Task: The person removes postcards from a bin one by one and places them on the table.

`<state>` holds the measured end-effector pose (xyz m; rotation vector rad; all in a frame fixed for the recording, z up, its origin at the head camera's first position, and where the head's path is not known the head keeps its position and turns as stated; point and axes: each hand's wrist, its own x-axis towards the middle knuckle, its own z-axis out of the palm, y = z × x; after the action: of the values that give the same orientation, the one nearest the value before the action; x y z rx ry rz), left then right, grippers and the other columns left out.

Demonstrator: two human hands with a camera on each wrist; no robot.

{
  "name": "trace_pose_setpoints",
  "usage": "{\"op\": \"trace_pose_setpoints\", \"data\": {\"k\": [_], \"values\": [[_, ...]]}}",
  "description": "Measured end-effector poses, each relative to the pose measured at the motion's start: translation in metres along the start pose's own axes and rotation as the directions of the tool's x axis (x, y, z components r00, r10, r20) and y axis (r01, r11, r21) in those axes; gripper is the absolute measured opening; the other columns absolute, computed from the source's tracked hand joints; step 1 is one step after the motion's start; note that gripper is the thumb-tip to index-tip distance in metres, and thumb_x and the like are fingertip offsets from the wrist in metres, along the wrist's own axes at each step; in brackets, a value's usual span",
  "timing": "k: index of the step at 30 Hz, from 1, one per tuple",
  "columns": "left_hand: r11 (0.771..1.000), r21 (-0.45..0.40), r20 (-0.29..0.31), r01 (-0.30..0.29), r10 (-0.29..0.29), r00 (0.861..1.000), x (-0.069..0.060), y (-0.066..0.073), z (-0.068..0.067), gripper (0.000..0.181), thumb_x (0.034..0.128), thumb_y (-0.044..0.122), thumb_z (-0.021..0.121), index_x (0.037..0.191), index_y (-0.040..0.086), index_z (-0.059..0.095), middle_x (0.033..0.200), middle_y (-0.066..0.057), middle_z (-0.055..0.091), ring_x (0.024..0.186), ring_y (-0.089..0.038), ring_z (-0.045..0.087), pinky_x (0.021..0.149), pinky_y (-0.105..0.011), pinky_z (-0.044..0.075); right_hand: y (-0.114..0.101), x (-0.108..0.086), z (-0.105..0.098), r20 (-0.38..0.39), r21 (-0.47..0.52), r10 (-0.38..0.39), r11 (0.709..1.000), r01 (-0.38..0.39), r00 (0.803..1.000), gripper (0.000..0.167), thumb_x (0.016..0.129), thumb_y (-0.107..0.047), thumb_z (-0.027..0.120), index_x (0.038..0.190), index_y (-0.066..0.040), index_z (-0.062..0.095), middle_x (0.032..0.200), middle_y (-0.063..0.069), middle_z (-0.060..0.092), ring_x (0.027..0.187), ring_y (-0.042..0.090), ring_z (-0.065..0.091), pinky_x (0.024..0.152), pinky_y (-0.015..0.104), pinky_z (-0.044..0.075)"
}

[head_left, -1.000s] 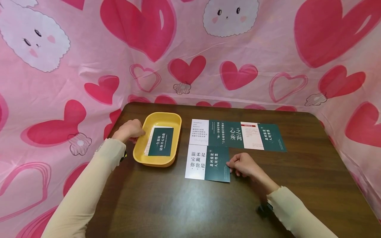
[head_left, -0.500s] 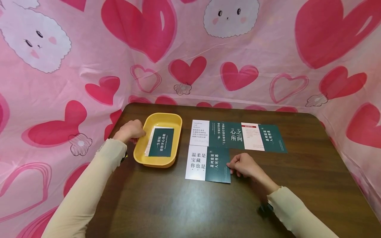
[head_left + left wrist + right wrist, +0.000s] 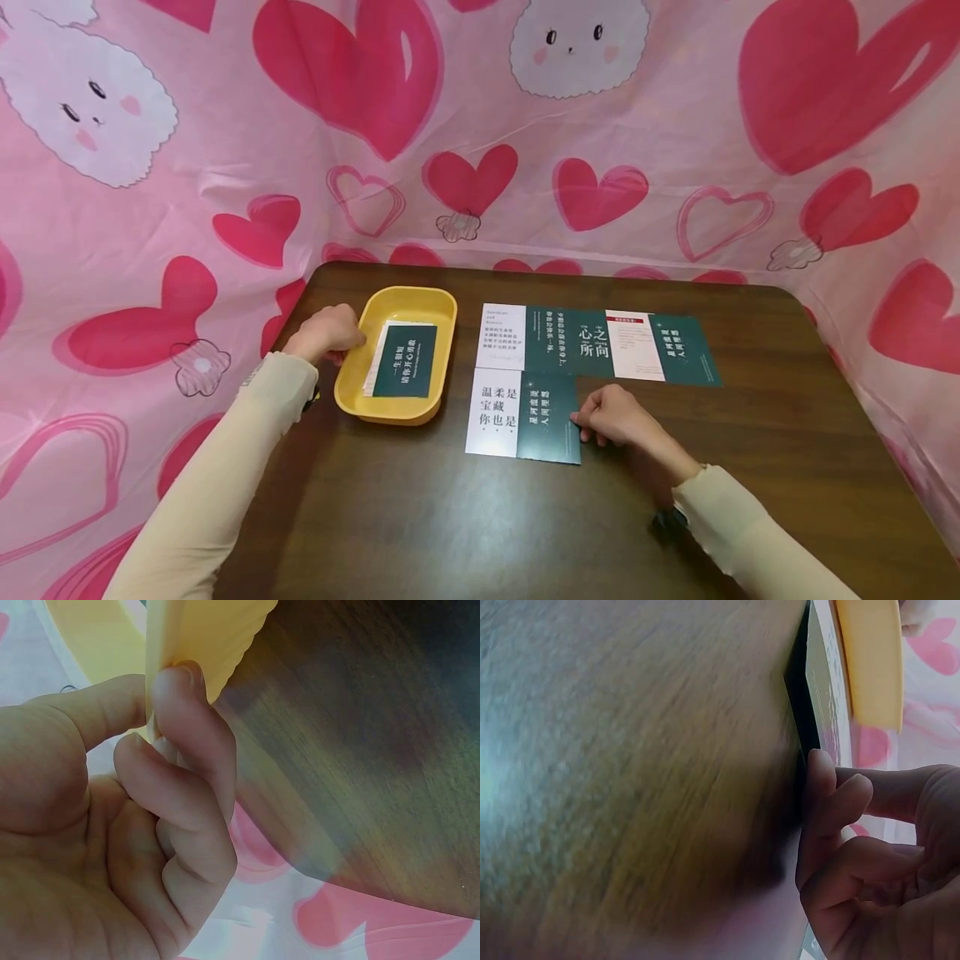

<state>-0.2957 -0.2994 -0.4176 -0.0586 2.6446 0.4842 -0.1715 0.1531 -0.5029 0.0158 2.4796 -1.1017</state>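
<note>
The dark green card [image 3: 551,429] lies on the desk [image 3: 420,525] at the right end of the nearer row, just beside a white card [image 3: 492,414] with large dark characters and close against the far row of cards [image 3: 592,367]. The right hand [image 3: 613,417] pinches its right edge, thumb against fingers, with hardly any gap between them. Over the last second I see no real change: the card sits where it sat, the hand has not let go, and apart from a faint sway of the person's head everything holds still. Over on the left, the left hand [image 3: 327,331] keeps its narrow grip on the left rim of the yellow tray [image 3: 445,317], thumb on one side of the wall and curled fingers on the other, and the tray has not slid either. The small stack in it, a green-topped pile [image 3: 405,362] with white showing underneath, is just as it was. To my eye the stillness marks a settling moment in the laying-out: the card looks lined up with its neighbour but isn't free while the fingers hold its edge. Whether that edge is flat or slightly lifted off the wood, I can't tell.
</note>
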Motion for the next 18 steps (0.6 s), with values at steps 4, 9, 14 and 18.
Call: {"op": "trace_pose_setpoints", "data": {"k": [4, 9, 14, 18], "values": [[1.0, 0.008, -0.008, -0.016, 0.016, 1.0, -0.0005, 0.0009, -0.0019, 0.027, 0.0955, 0.019, 0.071, 0.106, -0.006, 0.068, 0.082, -0.016, 0.068, 0.064, -0.028, 0.069, 0.07, -0.039, 0.062, 0.0005, 0.0024, -0.0023, 0.002, -0.019, 0.003, 1.0, -0.003, 1.0, 0.024, 0.1, -0.021, 0.072, 0.079, -0.008, 0.072, 0.065, 0.004, 0.067, 0.051, 0.017, 0.056, 0.05, 0.028, 0.039], [1.0, 0.014, 0.001, -0.014, 0.014, 1.0, -0.002, 0.0026, -0.004, 0.028, 0.0958, 0.019, 0.07, 0.107, -0.007, 0.069, 0.082, -0.015, 0.068, 0.065, -0.028, 0.069, 0.071, -0.039, 0.062, 0.0002, 0.0039, -0.0036, 0.006, -0.043, 0.003, 0.999, -0.002, 1.0, 0.025, 0.099, -0.022, 0.072, 0.078, -0.008, 0.071, 0.065, 0.004, 0.067, 0.051, 0.017, 0.056, 0.051, 0.029, 0.04], [1.0, 0.003, -0.001, 0.0, 0.0, 1.0, -0.002, 0.0028, -0.004, 0.03, 0.0954, 0.019, 0.071, 0.109, -0.007, 0.068, 0.083, -0.016, 0.068, 0.063, -0.027, 0.069, 0.071, -0.039, 0.062, -0.0005, 0.0036, -0.0034, 0.011, -0.055, -0.022, 0.998, 0.023, 1.0, 0.025, 0.099, -0.021, 0.073, 0.078, -0.008, 0.07, 0.064, 0.003, 0.066, 0.052, 0.016, 0.055, 0.052, 0.029, 0.041], [1.0, -0.005, 0.0, 0.003, -0.003, 1.0, -0.0022, 0.0028, -0.0031, 0.03, 0.095, 0.019, 0.071, 0.109, -0.007, 0.067, 0.084, -0.017, 0.069, 0.063, -0.028, 0.069, 0.07, -0.038, 0.062, -0.0015, 0.0025, -0.0037, 0.023, -0.069, -0.037, 0.997, 0.038, 0.999, 0.024, 0.098, -0.021, 0.073, 0.078, -0.008, 0.07, 0.063, 0.003, 0.065, 0.052, 0.016, 0.056, 0.053, 0.03, 0.042]]}}
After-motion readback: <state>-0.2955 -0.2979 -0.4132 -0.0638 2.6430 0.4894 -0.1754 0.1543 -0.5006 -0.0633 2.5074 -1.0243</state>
